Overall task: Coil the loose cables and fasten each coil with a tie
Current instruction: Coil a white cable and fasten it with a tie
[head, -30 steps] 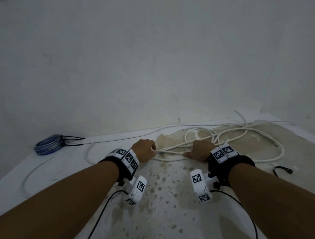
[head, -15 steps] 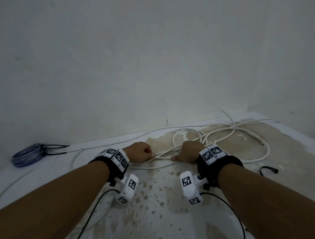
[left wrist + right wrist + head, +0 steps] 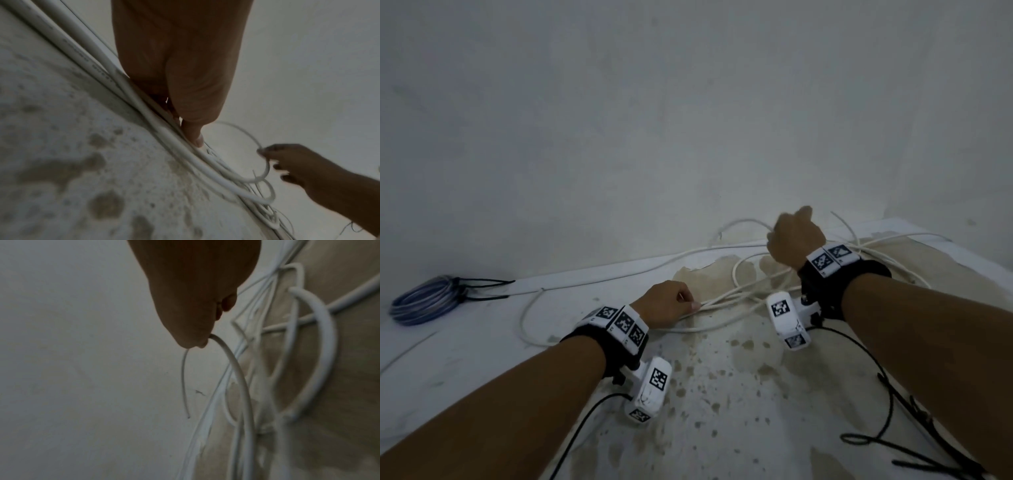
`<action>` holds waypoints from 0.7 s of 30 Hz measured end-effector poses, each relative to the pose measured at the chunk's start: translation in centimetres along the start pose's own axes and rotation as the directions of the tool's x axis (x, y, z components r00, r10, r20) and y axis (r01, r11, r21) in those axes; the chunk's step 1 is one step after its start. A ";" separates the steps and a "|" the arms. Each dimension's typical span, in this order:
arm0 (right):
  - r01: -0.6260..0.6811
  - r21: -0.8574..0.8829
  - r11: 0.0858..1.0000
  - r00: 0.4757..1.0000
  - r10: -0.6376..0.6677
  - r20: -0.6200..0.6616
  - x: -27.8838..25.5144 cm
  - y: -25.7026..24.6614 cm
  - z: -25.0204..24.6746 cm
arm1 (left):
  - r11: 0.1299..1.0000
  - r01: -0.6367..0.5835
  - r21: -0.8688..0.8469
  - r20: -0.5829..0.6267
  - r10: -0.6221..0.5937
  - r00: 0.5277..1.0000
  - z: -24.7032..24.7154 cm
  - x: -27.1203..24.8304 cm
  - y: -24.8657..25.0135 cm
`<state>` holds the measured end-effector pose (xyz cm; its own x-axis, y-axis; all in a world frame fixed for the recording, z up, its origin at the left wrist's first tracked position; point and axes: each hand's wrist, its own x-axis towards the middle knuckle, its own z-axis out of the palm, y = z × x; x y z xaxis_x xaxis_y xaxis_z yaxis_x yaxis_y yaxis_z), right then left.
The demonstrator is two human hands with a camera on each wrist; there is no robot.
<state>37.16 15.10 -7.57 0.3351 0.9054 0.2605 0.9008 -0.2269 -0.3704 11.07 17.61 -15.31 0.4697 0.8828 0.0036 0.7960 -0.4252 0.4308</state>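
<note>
Left hand (image 3: 667, 303) grips gathered white cable (image 3: 726, 301) strands; right hand (image 3: 792, 240), at two o'clock, pinches one raised loop.

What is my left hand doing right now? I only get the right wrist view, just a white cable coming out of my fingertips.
Observer: The left hand pinches several gathered strands of the white cable low against the stained surface.
Operator: Is anything coiled already?
Observer: Yes. A blue coil lies far to the left by the wall, with black ties sticking out of it.
Operator: And the hand I'm looking from?
Observer: The right hand appears lifted above the tangle, close to the wall, gripping one arching strand.
</note>
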 end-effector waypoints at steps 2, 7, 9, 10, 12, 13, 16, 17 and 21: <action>0.051 0.247 0.968 0.996 -0.030 -0.087 0.5 -1.6 -1.3 | 1.000 0.016 0.015 -0.027 -0.015 1.000 0.2 -0.1 0.2; 0.074 0.729 0.680 0.997 -0.051 -0.054 -0.2 -3.4 -4.2 | 0.999 0.011 0.044 -0.065 -0.008 0.998 0.8 -0.9 0.8; 0.105 0.678 0.728 0.991 -0.022 -0.130 -0.1 -2.9 -4.4 | 0.995 -0.040 0.095 -0.041 0.045 0.998 0.4 -1.6 0.6; 0.098 0.661 0.744 0.984 0.028 -0.177 0.2 -2.4 -4.6 | 0.988 -0.052 0.143 -0.043 0.058 0.997 0.0 -2.1 0.2; 0.066 0.608 0.791 0.950 0.136 -0.280 0.8 -1.0 -5.1 | 0.970 -0.004 0.243 -0.083 0.025 0.996 -0.8 -3.1 -1.1; 0.045 0.563 0.825 0.928 0.174 -0.330 1.0 -0.2 -5.5 | 0.960 0.046 0.277 -0.115 -0.015 0.993 -1.4 -3.6 -2.0; -0.002 0.498 0.867 0.889 0.230 -0.396 1.0 1.5 -7.1 | 0.901 0.229 0.368 -0.210 -0.159 0.965 -3.3 -5.4 -4.9; -0.008 0.469 0.883 0.891 0.219 -0.397 1.0 1.8 -7.5 | 0.846 0.302 0.440 -0.245 -0.210 0.946 -4.0 -6.1 -5.8; 0.085 0.287 0.954 0.950 0.009 -0.312 0.2 1.7 -7.3 | 0.562 0.530 0.635 -0.423 -0.321 0.847 -7.4 -8.9 -7.5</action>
<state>40.76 12.27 -1.62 0.4126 0.7462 0.5224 0.8089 -0.0364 -0.5868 -1.90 14.43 -11.88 -0.0192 0.9688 0.2469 0.9389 0.1023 -0.3286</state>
